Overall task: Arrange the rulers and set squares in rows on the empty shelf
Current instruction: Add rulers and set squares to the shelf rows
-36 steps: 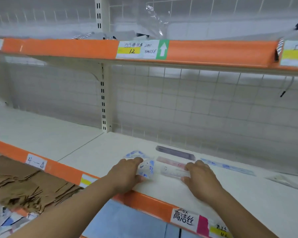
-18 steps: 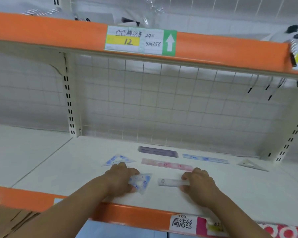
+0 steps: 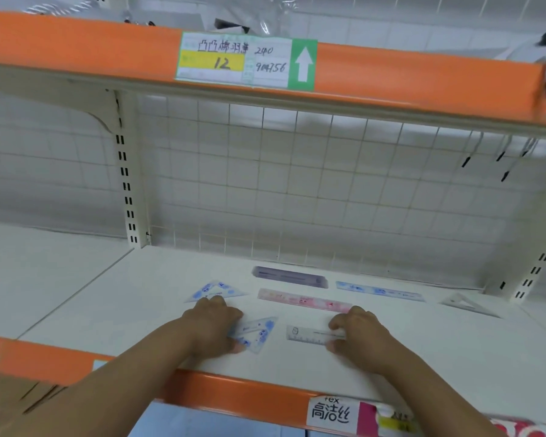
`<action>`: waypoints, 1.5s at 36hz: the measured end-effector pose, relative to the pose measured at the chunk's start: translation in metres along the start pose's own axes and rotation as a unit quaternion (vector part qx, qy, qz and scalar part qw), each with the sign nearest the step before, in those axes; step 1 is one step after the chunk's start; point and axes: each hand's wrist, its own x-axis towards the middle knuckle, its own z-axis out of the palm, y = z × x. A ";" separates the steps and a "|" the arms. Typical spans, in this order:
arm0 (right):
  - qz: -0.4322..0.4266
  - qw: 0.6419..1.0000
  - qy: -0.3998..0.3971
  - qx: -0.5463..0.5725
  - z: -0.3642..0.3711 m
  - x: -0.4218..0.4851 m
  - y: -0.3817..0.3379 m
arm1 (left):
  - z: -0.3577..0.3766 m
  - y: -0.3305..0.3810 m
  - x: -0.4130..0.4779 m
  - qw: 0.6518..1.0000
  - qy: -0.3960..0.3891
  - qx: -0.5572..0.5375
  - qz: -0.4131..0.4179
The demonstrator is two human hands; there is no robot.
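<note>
Shelf [image 3: 423, 357] work from my seat: both hands are down on the white board near its orange front lip. My left hand [image 3: 215, 329] covers the left part of a blue-printed set square [image 3: 259, 334], fingers curled over it and the thumb against its near edge, so it grips that piece flat on the shelf. My right hand [image 3: 360, 335] pinches the right end of a short clear ruler [image 3: 309, 335] between a finger on the far edge and the thumb on the near edge. The two pieces lie side by side, apart, in the front row.

Behind them a second blue set square [image 3: 216, 290] sits just beyond my left knuckles, with a pink ruler [image 3: 300, 301] to its right. Further back lies a purple ruler [image 3: 289, 276], and to its right a blue ruler [image 3: 379, 291]. A clear set square [image 3: 467, 304] rests well off to the right, near the upright. A wire grid [image 3: 297, 184] backs the shelf, and a price label [image 3: 246, 59] marked 12 hangs on the orange rail above.
</note>
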 end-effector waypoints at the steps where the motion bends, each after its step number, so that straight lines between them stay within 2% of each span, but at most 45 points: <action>1: -0.002 1.000 -0.001 0.005 0.000 0.001 0.000 | 0.000 -0.001 -0.001 1.000 -0.003 0.005 -0.007; 8: -0.010 1.000 -0.003 0.019 0.001 0.007 0.005 | -0.005 -0.013 -0.017 0.995 -0.041 0.017 -0.088; 16: -0.016 1.000 -0.003 -0.006 -0.005 0.011 -0.005 | -0.006 -0.016 -0.030 0.994 -0.032 0.024 -0.099; 22: -0.116 0.992 0.037 0.032 0.000 0.016 -0.053 | 0.000 -0.017 -0.032 0.996 -0.017 0.006 -0.090; 26: -0.178 0.983 0.022 0.041 0.004 0.023 -0.086 | 0.011 -0.025 -0.029 0.993 -0.002 -0.029 -0.111; 30: -0.206 0.978 -0.034 0.025 0.004 0.033 -0.104 | 0.022 -0.036 -0.028 0.988 0.008 -0.049 -0.145; 36: -0.202 0.975 -0.096 -0.006 -0.003 0.046 -0.115 | 0.028 -0.066 -0.036 0.982 -0.005 -0.053 -0.181; 46: -0.205 0.970 -0.107 -0.072 -0.013 0.050 -0.130 | 0.031 -0.074 -0.036 0.975 -0.011 -0.075 -0.207; 51: -0.152 0.985 -0.051 0.061 -0.012 0.063 -0.137 | 0.030 -0.075 -0.033 0.975 -0.015 -0.077 -0.208; 54: -0.113 0.961 -0.007 0.251 -0.015 0.068 -0.132 | 0.028 -0.071 -0.031 0.974 -0.014 -0.071 -0.215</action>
